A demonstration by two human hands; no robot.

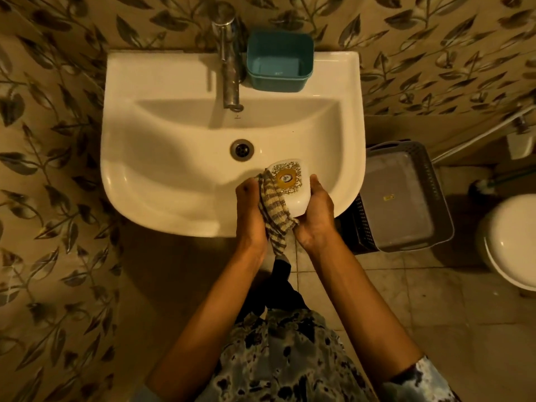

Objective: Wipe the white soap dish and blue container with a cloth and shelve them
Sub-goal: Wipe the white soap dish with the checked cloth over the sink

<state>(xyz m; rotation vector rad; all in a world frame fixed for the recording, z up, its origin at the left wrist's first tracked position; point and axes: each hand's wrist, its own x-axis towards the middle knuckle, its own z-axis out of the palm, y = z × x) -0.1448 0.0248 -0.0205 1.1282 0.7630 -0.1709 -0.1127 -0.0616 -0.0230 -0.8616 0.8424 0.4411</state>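
From the head camera, looking down, the white soap dish (293,184) is in the air above the sink (130,184), at about 5 o'clock from the drain (242,150). The right hand (316,210) holds it from the side, with the thumb on the edge and the fingers curled under it. The left hand (251,210) grips a striped cloth (277,210) and presses it on the dish's left side. One end of the cloth hangs down between the wrists.

The dish looks smooth, and only one hand holds it. If the left hand rubs too hard, the dish could slip out. It is right over the sink's near edge, so it could bang the sink or drop to the tiled floor (391,300) at 6 o'clock and maybe crack.

The blue container (280,63) stands at 12 o'clock on the back of the sink, just beside the tap (229,68), and looks not yet wiped. A quick reach for it could bump the tap or tip it into the bowl.

A grey basket (406,198) sits at 3 o'clock. No shelf shows, so carrying the things there means looking away, and that could lead to a drop.
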